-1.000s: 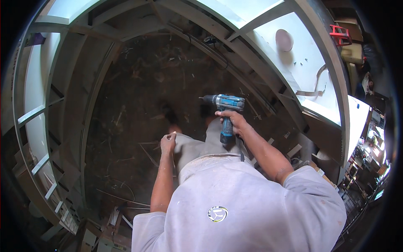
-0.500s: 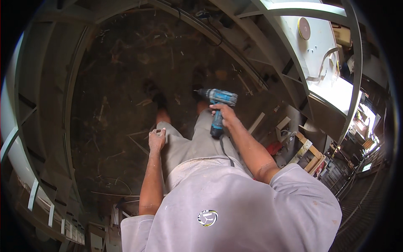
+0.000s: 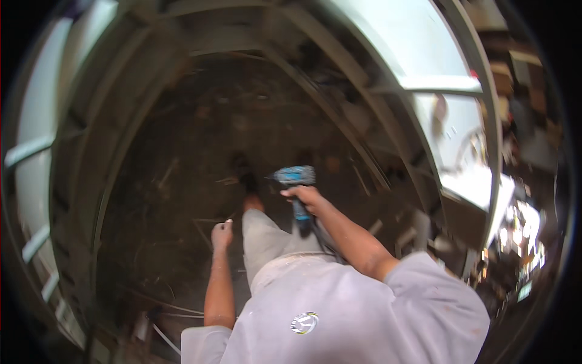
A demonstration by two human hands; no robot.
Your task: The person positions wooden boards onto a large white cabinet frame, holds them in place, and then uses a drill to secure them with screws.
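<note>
A blue and black cordless drill (image 3: 295,176) is gripped by its handle in my right hand (image 3: 307,198). Its chuck points left, and the picture is smeared by motion. My fingers wrap the handle just below the drill body, in front of my waist. Off to the left, my left hand (image 3: 222,234) hangs beside my thigh with its fingers curled closed. Whatever those fingers hold, if anything, is hidden.
Pale frame members (image 3: 339,51) curve around both sides and the far end. Beyond the right-hand frame lies a bright white surface (image 3: 461,182) with a round disc (image 3: 439,109) on it. Scraps litter the dark floor (image 3: 163,176); cluttered materials stand at right.
My view has shifted, with the frame's far end coming further into sight. The drill, still in my right hand, has moved left and lower in the picture. My left hand has moved away from my thigh.
</note>
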